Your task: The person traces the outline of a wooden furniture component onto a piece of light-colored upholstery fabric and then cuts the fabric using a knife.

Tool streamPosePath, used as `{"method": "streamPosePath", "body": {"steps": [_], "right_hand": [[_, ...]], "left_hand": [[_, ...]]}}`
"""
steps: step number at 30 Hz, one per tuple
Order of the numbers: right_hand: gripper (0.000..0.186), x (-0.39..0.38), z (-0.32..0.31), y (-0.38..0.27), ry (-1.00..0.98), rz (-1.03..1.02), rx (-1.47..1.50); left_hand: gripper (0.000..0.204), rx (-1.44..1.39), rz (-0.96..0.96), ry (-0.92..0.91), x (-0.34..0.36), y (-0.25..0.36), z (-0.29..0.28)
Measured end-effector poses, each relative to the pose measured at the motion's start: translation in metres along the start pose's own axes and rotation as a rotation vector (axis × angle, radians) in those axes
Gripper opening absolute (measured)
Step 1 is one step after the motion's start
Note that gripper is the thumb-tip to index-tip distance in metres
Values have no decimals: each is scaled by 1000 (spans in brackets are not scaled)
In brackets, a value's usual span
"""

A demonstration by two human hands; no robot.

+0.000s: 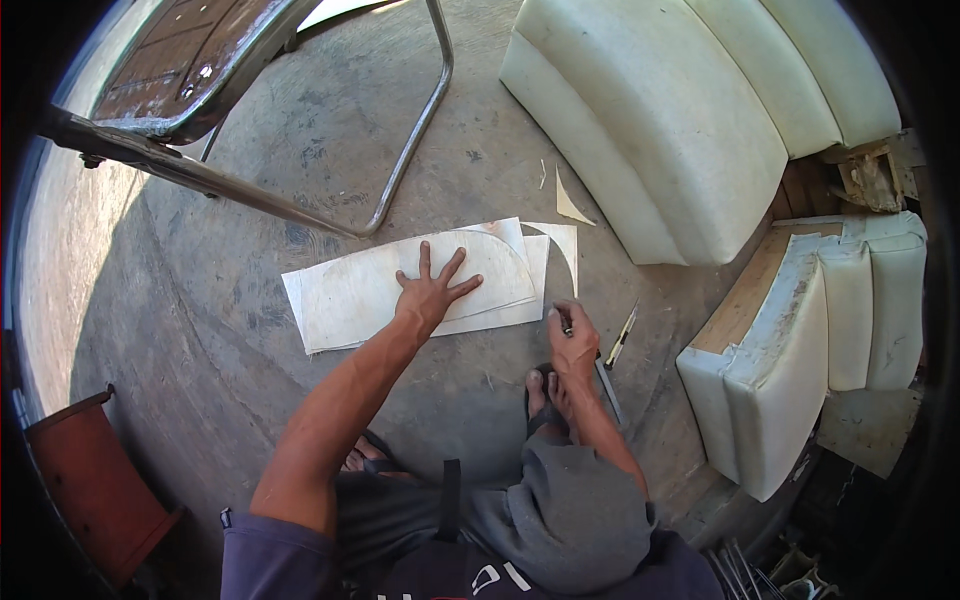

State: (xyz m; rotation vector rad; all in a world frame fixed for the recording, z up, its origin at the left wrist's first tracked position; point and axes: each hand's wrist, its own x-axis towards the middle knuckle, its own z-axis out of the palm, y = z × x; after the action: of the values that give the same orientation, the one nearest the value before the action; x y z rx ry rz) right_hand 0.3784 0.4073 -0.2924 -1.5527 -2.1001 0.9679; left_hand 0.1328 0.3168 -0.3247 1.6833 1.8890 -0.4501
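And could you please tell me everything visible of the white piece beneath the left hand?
The white piece looks long and thin, perhaps card or vinyl, with faint marks and a rounded right end. It lies flat over other white sheets on the grey floor. The left hand rests spread on top.

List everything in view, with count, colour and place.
Sheets: at least two, white, overlapping, floor centre
Curved offcut: one, white, right of the sheets
Scraps: two, cream, beyond the sheets
Cutter knife: one, yellow-black, right of centre
Flat strip: one, grey, near the knife
Padded furniture pieces: two, cream, right
Tube-framed furniture: one, brown-silver, upper left
Unidentified panel: one, red-brown, lower left
Clutter: uncounted, mostly dark, lower right
Floor: one, grey, throughout
Feet: two, sandalled, lower centre
Left hand: one, bare, flat on sheets
Right hand: one, bare, around a small dark item
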Motion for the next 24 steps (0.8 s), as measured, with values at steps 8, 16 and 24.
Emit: {"method": "streamPosePath", "body": {"steps": [8,16,24], "right_hand": [[48,18,-132,122,17,80,-650],[36,56,-89,157,-47,169,-357],[39,127,-31,11,-539,-143,-142]], "left_hand": [[90,6,-24,-52,4,2,-8],[91,50,-54,-98,7,4,-9],[90,36,-71,-113,3,9,-3]]}}
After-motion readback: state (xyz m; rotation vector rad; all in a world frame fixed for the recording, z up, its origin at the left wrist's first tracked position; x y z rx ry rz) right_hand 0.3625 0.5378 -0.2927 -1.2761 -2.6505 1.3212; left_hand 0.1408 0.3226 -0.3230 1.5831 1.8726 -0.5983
